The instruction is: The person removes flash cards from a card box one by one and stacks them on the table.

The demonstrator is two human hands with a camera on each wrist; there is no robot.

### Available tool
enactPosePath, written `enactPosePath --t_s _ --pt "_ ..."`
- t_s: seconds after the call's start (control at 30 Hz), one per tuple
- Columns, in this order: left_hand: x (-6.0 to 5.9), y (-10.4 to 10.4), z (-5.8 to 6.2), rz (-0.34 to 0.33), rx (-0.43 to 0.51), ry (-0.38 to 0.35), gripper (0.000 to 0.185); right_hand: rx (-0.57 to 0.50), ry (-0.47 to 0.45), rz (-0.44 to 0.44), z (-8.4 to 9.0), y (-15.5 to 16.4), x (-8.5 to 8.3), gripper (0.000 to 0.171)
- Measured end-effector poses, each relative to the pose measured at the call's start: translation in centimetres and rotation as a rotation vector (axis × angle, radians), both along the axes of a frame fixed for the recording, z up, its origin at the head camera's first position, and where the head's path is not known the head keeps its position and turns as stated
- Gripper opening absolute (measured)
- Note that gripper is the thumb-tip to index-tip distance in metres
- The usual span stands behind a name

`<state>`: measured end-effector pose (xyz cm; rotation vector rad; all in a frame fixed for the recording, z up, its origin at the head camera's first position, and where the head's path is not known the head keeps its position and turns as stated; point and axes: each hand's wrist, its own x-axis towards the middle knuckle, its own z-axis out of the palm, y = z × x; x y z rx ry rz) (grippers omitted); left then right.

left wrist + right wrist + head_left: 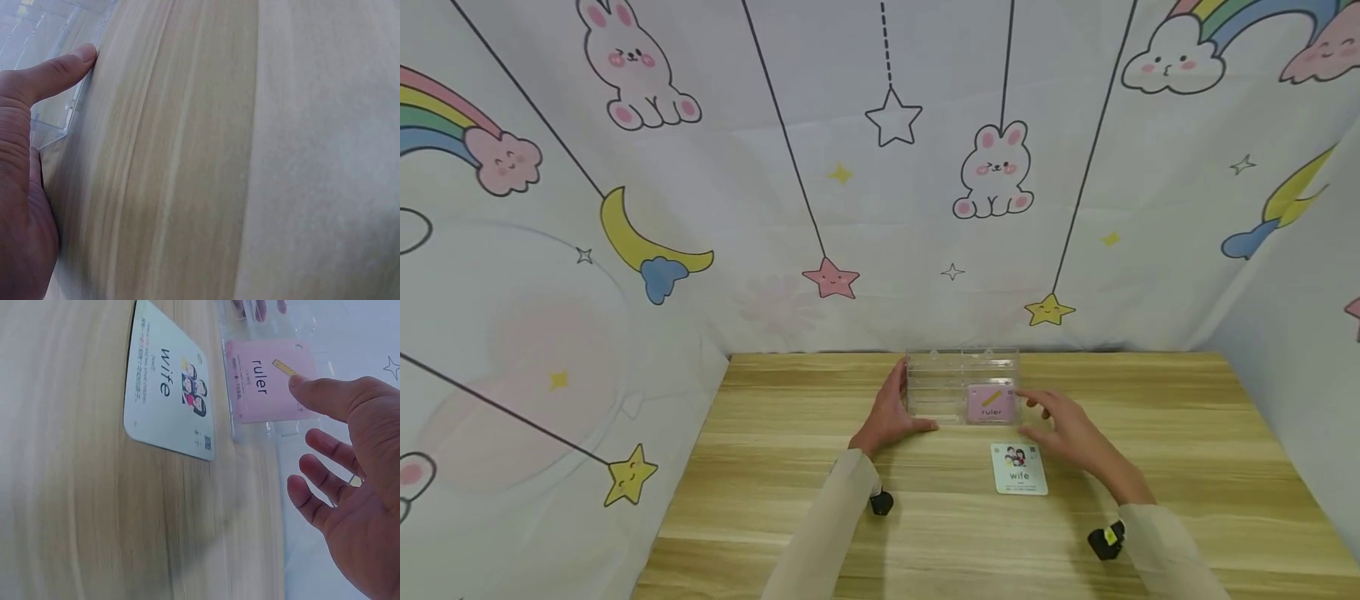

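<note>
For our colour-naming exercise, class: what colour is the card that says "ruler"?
The ruler card is pink; the right wrist view shows it best.

Rack (963,377): on the table (760,508), its left side in the grip of the person's left hand (891,414). Ruler card (991,405): in the rack, right of that grip, just left of the right hand (1069,432). Wife card (1019,469): on the table, before the rack, below the right thumb (1037,434). Cloth backdrop (910,217): behind both hands.
</note>
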<state>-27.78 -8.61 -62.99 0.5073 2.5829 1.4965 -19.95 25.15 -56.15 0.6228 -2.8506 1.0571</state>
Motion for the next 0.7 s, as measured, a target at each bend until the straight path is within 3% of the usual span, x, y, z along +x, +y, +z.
enactPosePath --t_s 0.7 --pt "0.03 0.02 0.01 -0.011 0.018 0.022 0.137 -0.021 0.049 0.010 -0.29 -0.68 -0.63 0.052"
